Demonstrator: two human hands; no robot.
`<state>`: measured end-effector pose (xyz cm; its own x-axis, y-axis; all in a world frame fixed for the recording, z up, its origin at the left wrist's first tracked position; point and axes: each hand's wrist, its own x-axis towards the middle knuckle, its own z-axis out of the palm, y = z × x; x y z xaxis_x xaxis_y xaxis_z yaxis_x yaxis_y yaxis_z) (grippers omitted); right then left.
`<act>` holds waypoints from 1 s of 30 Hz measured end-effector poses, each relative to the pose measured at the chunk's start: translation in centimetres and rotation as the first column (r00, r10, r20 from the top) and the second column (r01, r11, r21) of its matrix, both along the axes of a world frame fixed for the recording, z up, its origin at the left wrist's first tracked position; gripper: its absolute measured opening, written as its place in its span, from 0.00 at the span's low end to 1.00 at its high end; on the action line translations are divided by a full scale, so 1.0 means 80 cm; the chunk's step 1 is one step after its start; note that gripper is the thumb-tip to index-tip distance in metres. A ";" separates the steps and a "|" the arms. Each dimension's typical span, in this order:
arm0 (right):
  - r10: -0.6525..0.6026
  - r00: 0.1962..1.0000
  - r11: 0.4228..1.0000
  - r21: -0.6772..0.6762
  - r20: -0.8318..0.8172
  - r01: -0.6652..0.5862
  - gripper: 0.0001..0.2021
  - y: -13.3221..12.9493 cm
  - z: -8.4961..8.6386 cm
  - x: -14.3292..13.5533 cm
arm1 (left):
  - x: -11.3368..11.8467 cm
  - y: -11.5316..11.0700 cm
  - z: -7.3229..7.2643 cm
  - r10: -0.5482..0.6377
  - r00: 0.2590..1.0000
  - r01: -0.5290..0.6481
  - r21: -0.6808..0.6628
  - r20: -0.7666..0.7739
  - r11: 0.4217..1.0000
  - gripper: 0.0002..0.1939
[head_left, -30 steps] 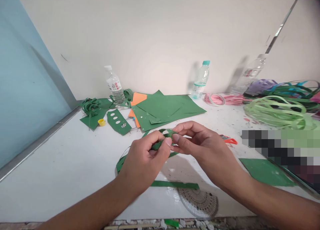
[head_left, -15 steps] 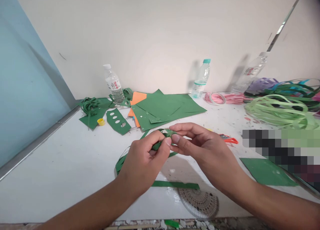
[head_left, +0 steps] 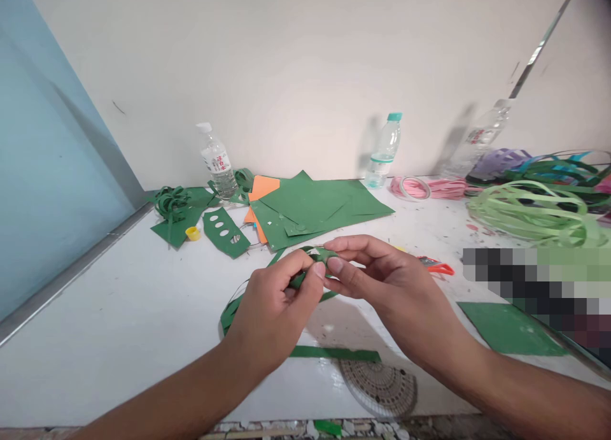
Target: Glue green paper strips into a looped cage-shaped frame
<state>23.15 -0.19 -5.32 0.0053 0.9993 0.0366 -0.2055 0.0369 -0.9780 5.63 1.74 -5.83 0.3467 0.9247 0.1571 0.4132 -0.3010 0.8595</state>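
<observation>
Left hand (head_left: pixel 277 297): thumb and index finger come together here, pinching the curled green paper strips (head_left: pixel 322 255), back of the hand up towards us.
Right hand (head_left: pixel 386 274): and on the other side, thumb and fingertips nip the same curl, the fingers bent behind it, tips right beside the left thumb.
Green curl: there it is, between the two sets of fingertips above the white table (head_left: pixel 143 312), much of it hidden by the fingers.
Under the hands: a flat green strip (head_left: pixel 341 353) pokes out to the right, its end at the half-round patterned disc (head_left: pixel 379 389). More green bands (head_left: pixel 230 316) show just left of the left wrist.
Beyond the fingers: overlapping green sheets (head_left: pixel 310 204), with orange paper (head_left: pixel 265 186) peeking from their left edge.
Far left: a green piece with oval holes (head_left: pixel 224 231), a yellow ring (head_left: pixel 193 234) and a tangle of green strips (head_left: pixel 170 203), a white-capped bottle (head_left: pixel 219 163) close behind.
Right side: a red-orange handle (head_left: pixel 442 268) beyond the right hand, a green rectangle (head_left: pixel 513 328) by the forearm, and light green strips (head_left: pixel 529 211) heaped farther out.
Along the wall: a teal-capped bottle (head_left: pixel 384 153), then pink strips (head_left: pixel 446 188).
</observation>
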 end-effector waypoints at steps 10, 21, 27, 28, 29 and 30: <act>0.023 0.997 1.000 0.009 -0.071 -0.023 0.09 -0.001 -0.003 -0.001 | 0.000 0.001 0.001 0.011 1.000 -0.011 -0.019 0.020 1.000 0.17; 0.049 0.996 0.998 0.033 -0.074 -0.046 0.08 0.000 -0.006 0.000 | 0.002 0.003 0.003 -0.002 1.000 0.004 -0.044 0.029 0.999 0.18; 0.089 0.989 0.993 0.086 -0.116 -0.079 0.07 0.001 -0.006 0.003 | -0.003 0.000 0.006 -0.027 0.999 0.028 -0.041 0.025 0.999 0.19; 0.087 0.990 0.993 0.088 -0.115 -0.078 0.07 0.001 -0.005 0.003 | -0.004 0.000 0.006 -0.041 0.999 0.042 -0.043 0.036 0.998 0.20; 0.084 0.990 0.993 0.090 -0.113 -0.074 0.07 0.002 -0.005 0.004 | -0.004 0.000 0.007 -0.055 0.997 0.058 -0.048 0.056 0.997 0.21; 0.082 0.990 0.993 0.091 -0.112 -0.072 0.06 0.002 -0.004 0.004 | -0.005 -0.001 0.007 -0.069 0.994 0.074 -0.054 0.081 0.996 0.22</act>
